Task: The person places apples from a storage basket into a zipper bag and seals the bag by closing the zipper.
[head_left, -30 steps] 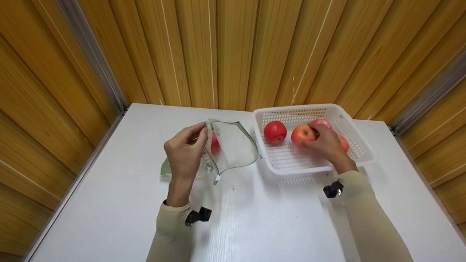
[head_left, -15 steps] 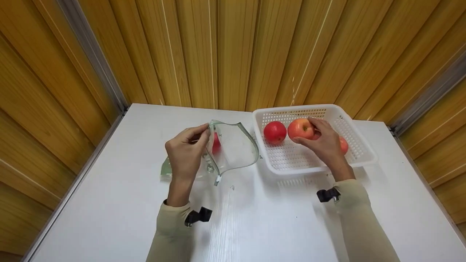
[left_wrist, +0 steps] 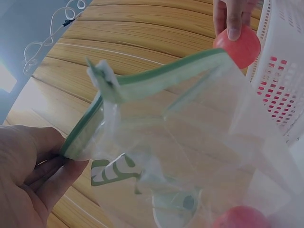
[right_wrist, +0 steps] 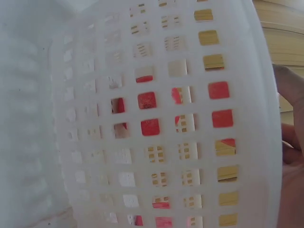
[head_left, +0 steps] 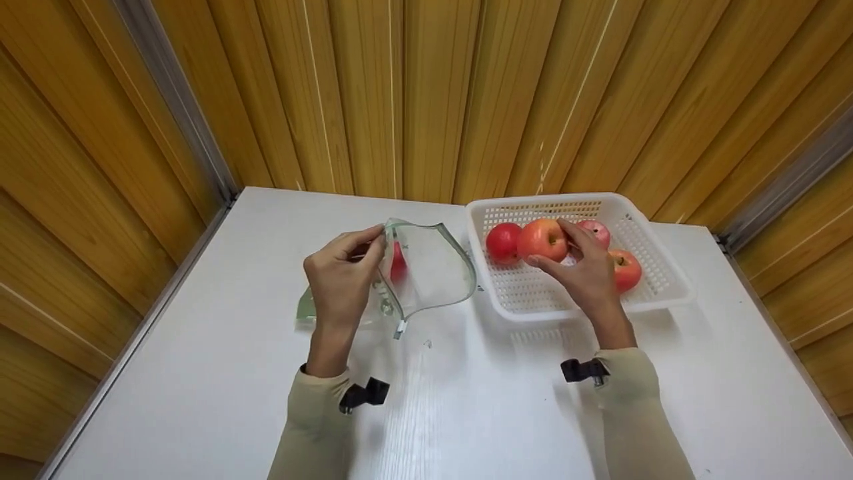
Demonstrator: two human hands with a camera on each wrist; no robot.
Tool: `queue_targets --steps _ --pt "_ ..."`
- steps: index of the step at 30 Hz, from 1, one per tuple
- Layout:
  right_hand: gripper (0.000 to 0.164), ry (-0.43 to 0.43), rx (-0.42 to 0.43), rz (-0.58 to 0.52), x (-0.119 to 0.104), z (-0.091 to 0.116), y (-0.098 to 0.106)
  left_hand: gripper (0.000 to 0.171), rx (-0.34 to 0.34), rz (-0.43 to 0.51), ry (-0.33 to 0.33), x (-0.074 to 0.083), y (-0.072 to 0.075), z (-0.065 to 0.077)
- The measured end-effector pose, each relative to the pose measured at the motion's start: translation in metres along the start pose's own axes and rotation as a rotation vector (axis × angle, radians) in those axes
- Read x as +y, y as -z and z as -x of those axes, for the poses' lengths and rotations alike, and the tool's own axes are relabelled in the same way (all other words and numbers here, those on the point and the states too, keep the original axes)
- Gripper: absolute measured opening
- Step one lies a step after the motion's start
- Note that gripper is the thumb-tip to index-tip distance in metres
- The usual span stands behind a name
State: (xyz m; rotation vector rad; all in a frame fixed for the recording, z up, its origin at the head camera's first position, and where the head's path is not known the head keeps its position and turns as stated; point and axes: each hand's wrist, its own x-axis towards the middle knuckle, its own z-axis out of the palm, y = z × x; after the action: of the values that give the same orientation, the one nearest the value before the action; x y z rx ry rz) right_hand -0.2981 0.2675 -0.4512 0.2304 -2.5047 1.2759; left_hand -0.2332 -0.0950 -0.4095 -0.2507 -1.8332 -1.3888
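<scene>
Between the thumb and fingers of my left hand (head_left: 342,273) the rim of a clear zip bag (head_left: 436,267) with a green edge is pinched. The bag's mouth gapes toward the right, and a red apple (head_left: 398,263) shows inside through the plastic. My right hand (head_left: 590,270) grips an orange-red apple (head_left: 543,240) above the white plastic basket (head_left: 673,280). In the left wrist view this held apple (left_wrist: 240,46) appears beyond the bag's rim. The basket wall (right_wrist: 161,52) covers most of the right wrist view, with part of the right hand behind it.
In the basket lie a dark red apple (head_left: 503,244), a pinkish apple (head_left: 595,233) and another orange-red apple (head_left: 626,270). The basket stands on a white table (head_left: 480,400), right of the bag. Wood-look panels (head_left: 433,100) rise behind the table.
My right hand has lifted the orange-red apple from among the others and moved it left, partly in front of the dark red one. The left hand and bag have hardly moved.
</scene>
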Motion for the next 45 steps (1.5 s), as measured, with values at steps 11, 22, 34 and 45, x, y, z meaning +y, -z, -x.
queue_targets --steps 11,22,34,45 --pt "0.090 -0.021 0.039 -0.069 -0.006 0.019 -0.012 0.014 -0.003 -0.006 -0.011 0.001 0.000 -0.001" --pt "0.084 0.012 0.049 -0.097 -0.006 0.030 -0.015 0.013 -0.012 0.010 -0.020 -0.001 -0.002 0.000" --pt "0.084 0.020 0.059 -0.091 -0.010 0.033 -0.021 0.015 -0.017 -0.012 -0.011 0.001 -0.001 0.000" --pt "0.081 0.095 0.097 -0.130 -0.022 0.036 -0.023 0.014 -0.023 -0.018 -0.017 0.003 -0.002 0.001"
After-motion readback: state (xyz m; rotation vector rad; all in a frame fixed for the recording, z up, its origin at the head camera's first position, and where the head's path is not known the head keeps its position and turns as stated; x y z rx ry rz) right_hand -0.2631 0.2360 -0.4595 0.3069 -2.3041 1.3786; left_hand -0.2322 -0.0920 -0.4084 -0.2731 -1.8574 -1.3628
